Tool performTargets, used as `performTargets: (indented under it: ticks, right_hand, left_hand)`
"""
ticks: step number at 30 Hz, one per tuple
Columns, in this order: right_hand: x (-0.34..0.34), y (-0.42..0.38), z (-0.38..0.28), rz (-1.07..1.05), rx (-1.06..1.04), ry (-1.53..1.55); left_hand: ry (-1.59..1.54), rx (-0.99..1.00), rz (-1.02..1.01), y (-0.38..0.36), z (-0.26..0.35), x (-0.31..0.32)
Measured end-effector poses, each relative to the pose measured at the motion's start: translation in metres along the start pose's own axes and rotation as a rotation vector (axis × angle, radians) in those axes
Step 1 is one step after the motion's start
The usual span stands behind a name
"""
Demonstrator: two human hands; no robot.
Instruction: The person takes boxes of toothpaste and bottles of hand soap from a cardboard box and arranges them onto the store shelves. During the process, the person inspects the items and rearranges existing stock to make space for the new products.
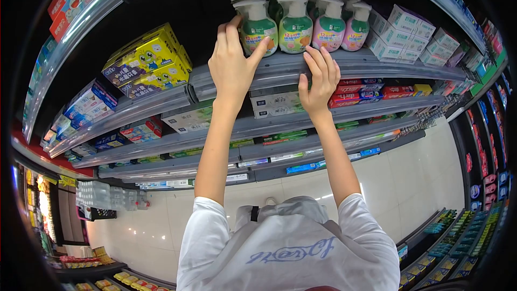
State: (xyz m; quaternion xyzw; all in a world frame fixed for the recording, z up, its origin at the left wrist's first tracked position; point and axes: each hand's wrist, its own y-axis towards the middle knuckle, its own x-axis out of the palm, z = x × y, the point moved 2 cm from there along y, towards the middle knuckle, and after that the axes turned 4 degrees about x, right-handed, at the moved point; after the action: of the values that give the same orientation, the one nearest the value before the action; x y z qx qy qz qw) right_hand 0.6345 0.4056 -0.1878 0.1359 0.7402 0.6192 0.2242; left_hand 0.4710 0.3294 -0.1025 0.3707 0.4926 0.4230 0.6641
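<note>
Pump bottles with white tops and green or pink bodies stand in rows on the upper shelf. My left hand point(233, 60) is around the leftmost green front bottle point(259, 28), its fingers along the left side and its thumb across the front label. Beside it stands a second green bottle point(294, 26). My right hand point(320, 78) is at the shelf edge, fingers apart and slightly bent, holding nothing. Its fingertips come up just below the third bottle point(328, 28), which has a pink lower part. A fourth, pink bottle point(356, 31) is farther right.
Yellow cartoon boxes point(153, 64) are stacked left of the bottles, and white boxes point(399, 35) to the right. Lower shelves point(215, 139) carry toothpaste-like boxes. Wrapped water bottles point(110, 196) sit on the tiled floor point(145, 231) at the left.
</note>
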Motion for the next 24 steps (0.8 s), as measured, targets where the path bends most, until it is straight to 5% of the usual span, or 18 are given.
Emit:
performTargets:
  ticks: [24]
  right_hand:
    - [-0.0036, 0.0002, -0.0027, -0.019, 0.018, -0.007]
  left_hand:
    - [-0.009, 0.028, -0.002, -0.0016, -0.0019, 0.0010]
